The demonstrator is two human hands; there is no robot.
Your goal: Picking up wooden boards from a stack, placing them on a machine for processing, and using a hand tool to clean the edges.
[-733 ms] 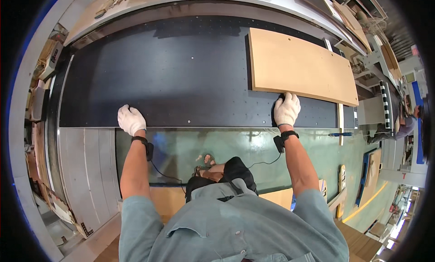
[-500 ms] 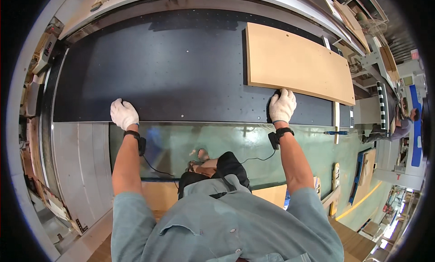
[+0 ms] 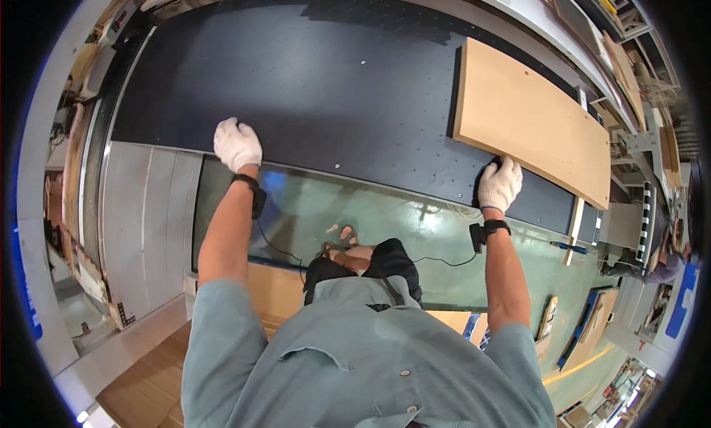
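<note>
My left hand (image 3: 238, 144), in a white knit glove, rests near the front edge of a long black work surface (image 3: 318, 109). Its fingers look curled, and nothing shows in them. The right hand (image 3: 501, 184), gloved the same way, lies farther along that surface. Its bent fingers meet the near edge of a thick tan board (image 3: 537, 121); their tips are hidden, so a grip cannot be made out. The board lies flat at the right end of the surface, with a few small holes near its edges. A narrow pale strip (image 3: 575, 219) sticks out from beneath it.
Dark wristbands with cables are on both wrists. A grey metal cabinet (image 3: 144, 206) stands at the left. Leaning panels (image 3: 589, 328) are on the green floor (image 3: 385, 213) at the right, near a person partly visible (image 3: 664, 268). Cardboard (image 3: 144, 380) lies at lower left.
The whole view has shifted and tilted, so surface and board appear farther right. Both hands keep about the same places on the surface, and the board stays put beside my right hand.
</note>
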